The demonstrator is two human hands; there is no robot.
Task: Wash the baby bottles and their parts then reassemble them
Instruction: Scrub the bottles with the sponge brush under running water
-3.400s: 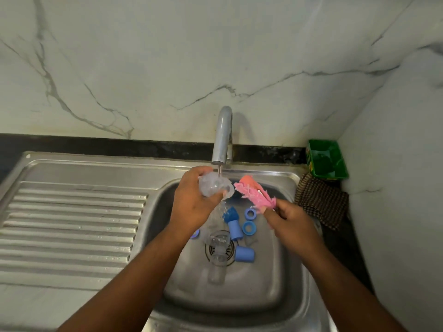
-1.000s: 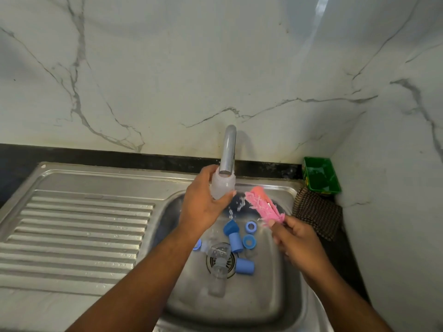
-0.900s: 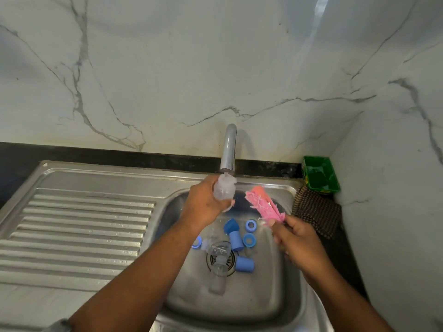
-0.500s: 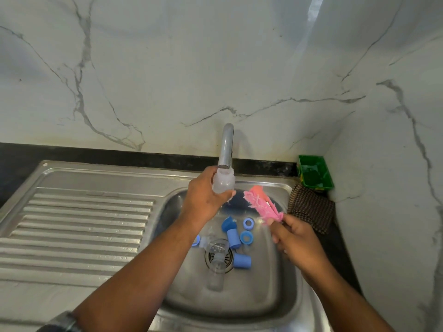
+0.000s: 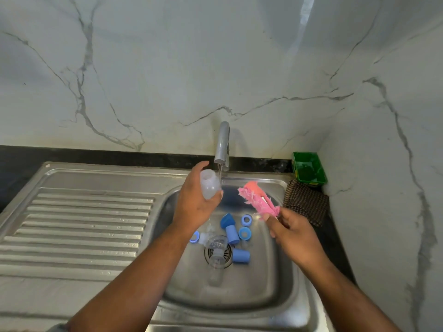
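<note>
You are early in the wash: one bottle is at the tap and everything else is apart.
Your left hand (image 5: 194,204) grips a clear bottle (image 5: 209,185) just beside the tap's (image 5: 223,144) thin stream. Below it, blue caps (image 5: 232,233), rings (image 5: 246,220) and a second bottle (image 5: 217,248) lie loose in the sink (image 5: 275,295), none reassembled. Your right hand (image 5: 292,233) holds the pink brush (image 5: 257,201). Any clear parts among them are hard to make out.

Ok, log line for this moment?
step: rinse | left hand: grips clear bottle at running tap | right hand: grips pink brush | sink: blue parts, second bottle over drain
</note>
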